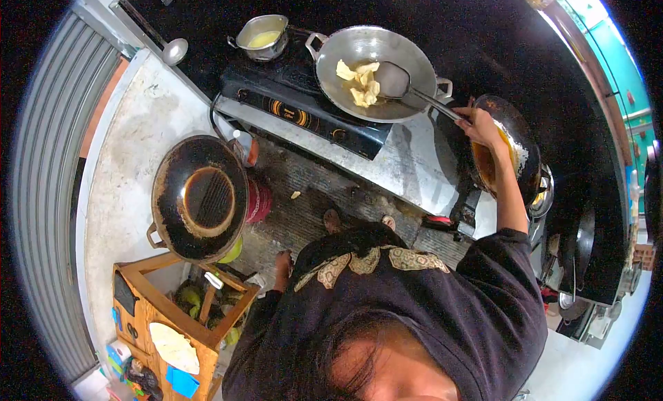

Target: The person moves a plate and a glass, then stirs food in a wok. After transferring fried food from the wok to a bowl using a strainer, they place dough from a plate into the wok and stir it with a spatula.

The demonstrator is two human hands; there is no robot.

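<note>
My right hand (481, 127) is closed around the handle of a long metal spatula (431, 101). The spatula's broad grey head rests inside a large silver wok (407, 47), on its right side. Beside that head, several pale yellow folded pieces of food (360, 82) lie together in a little oil at the bottom. The wok sits on a black gas stove (304, 118). Low at my side hangs my left hand (283, 264), away from the stove and partly hidden by my sleeve; its fingers do not show clearly.
Left of the wok stands a small pot (268, 50) with yellow liquid. A dark wok (166, 187) with brown liquid is at the left, above a wooden cabinet (141, 290). Another dark pan (494, 111) lies near my right forearm. A ladle (175, 52) rests at upper left.
</note>
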